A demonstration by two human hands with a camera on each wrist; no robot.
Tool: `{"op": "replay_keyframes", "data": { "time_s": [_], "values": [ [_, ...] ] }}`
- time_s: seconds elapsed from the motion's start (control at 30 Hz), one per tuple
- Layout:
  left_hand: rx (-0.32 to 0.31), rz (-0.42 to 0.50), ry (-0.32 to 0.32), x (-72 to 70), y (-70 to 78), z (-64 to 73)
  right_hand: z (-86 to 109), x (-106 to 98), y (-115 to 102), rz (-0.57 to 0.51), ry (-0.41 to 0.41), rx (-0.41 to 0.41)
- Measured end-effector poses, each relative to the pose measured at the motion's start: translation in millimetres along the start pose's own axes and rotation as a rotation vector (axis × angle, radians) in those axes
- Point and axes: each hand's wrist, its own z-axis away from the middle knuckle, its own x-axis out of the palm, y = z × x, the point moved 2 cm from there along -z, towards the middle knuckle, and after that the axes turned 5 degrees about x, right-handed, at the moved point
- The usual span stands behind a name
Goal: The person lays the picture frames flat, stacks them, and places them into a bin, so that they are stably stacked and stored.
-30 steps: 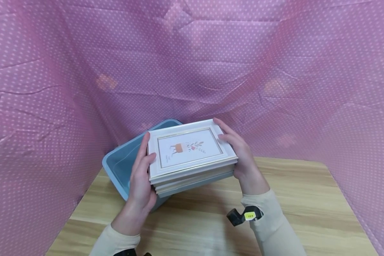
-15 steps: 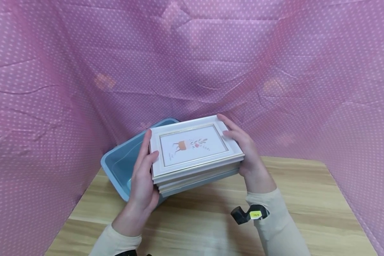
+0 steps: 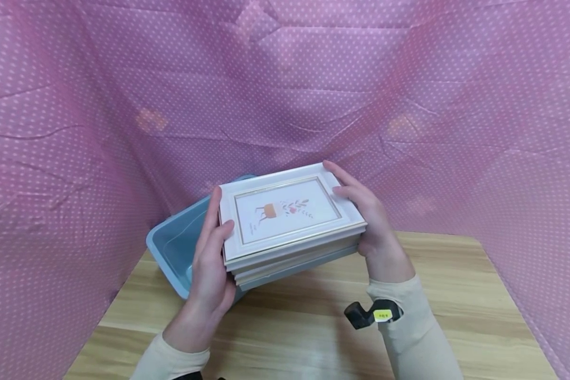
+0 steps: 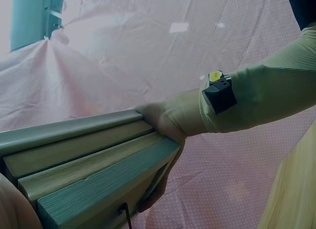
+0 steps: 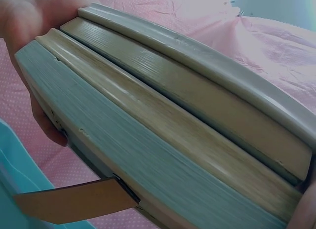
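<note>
Between my two hands I hold a stack of picture frames (image 3: 285, 211), raised above the table and slightly tilted. The top one is white with a gold inner line and a print of an orange-bodied animal with leaves. Below it lie wood-toned edges and a blue-grey frame (image 4: 108, 182) at the bottom. My left hand (image 3: 208, 269) grips the left end, its thumb near the top frame's edge. At the right end my right hand (image 3: 377, 232) holds on, fingers over the top corner. Under the stack, a brown stand leg (image 5: 74, 199) sticks out from the bottom frame.
A blue plastic bin (image 3: 180, 240) stands behind and left of the stack, partly hidden by it. The wooden table (image 3: 432, 295) extends right and in front. Pink dotted cloth (image 3: 285, 105) hangs around the back and sides.
The stack, held in both hands, has moved a little to the right and farther away, covering more of the bin's far rim. Both grips look the same.
</note>
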Motion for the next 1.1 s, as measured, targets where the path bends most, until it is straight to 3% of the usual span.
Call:
{"op": "replay_keyframes", "data": {
  "time_s": [0.77,1.1],
  "values": [
    [0.006,0.083,-0.016,0.6,15.6,1.2,-3.8,8.3,-16.0,0.001,-0.030,-0.033],
    [0.022,0.062,-0.008,-3.4,18.9,-1.6,-10.8,13.1,-16.5,-0.019,-0.042,-0.022]
  ]
}}
